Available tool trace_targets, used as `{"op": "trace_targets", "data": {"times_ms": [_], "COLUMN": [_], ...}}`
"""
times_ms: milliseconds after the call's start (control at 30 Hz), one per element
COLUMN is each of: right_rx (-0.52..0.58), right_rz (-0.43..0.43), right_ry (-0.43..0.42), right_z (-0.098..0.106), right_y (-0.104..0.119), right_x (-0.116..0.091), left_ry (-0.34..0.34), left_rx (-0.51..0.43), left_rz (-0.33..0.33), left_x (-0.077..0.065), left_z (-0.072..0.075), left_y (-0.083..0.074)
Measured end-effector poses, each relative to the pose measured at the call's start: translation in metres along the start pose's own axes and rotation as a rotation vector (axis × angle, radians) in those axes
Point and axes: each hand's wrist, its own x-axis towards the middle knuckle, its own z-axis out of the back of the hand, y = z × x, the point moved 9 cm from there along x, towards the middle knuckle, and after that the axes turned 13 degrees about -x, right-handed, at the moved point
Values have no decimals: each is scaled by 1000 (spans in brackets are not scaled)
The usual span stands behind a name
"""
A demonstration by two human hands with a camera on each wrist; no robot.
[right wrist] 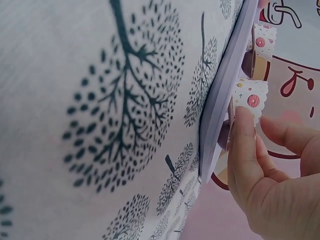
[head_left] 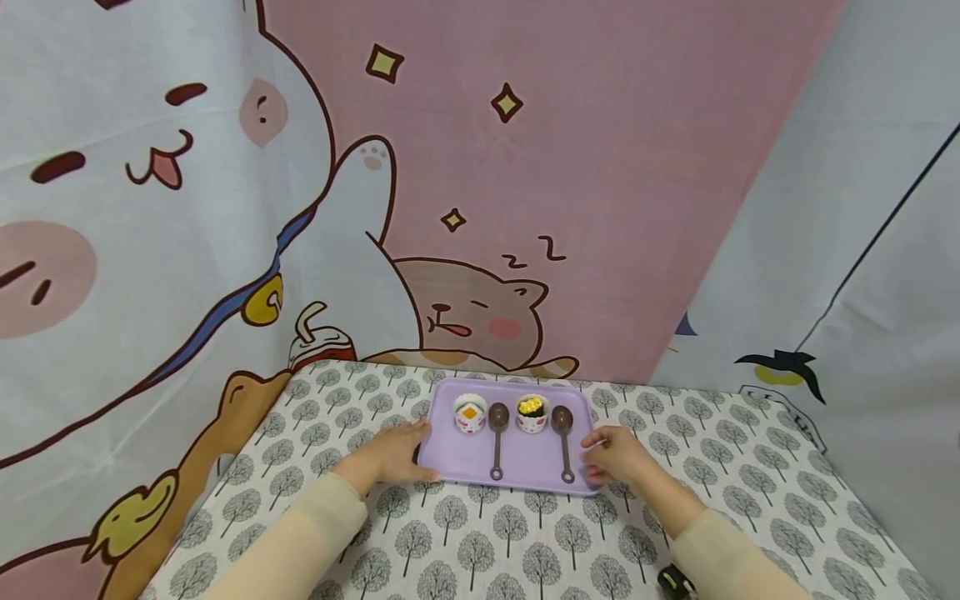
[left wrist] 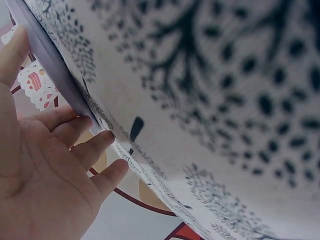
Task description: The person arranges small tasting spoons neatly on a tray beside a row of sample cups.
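A lilac tray lies on the cloth with two patterned paper cups and two brown spoons on it. The left cup holds something white with an orange square; the right cup holds yellow bits over something dark. One spoon lies between the cups, the other spoon right of both. My left hand touches the tray's left edge, fingers extended. Beside the right edge is my right hand, its fingers loosely bent with nothing between them; whether it touches the rim I cannot tell.
A white tablecloth printed with dark trees covers the table. Behind stands a cartoon backdrop in pink and white. A small dark object sits near the right forearm at the front, partly hidden.
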Motion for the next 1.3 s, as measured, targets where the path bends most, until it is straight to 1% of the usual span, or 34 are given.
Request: {"op": "trace_targets", "data": {"times_ms": [200,333,600,733,967,1133,1300], "right_rx": [13,17,-17,-7,19,2,-18], "right_rz": [8,26,67,65,64,66,86], "right_ry": [-1,4,9,3,21,22,21], "right_z": [5,7,14,18,24,29,34], "right_y": [-2,-2,0,-2,-4,-4,-4], "right_x": [-2,-4,-14,-18,-25,-30,-34], "left_ry": [1,1,7,7,5,0,-8], "left_rx": [14,6,6,9,3,2,-10], "left_rz": [3,11,15,16,24,23,28], "left_x": [3,2,2,2,0,-1,-3], "left_z": [1,2,2,2,2,3,3], "left_y": [1,1,0,0,-1,-3,-2]}}
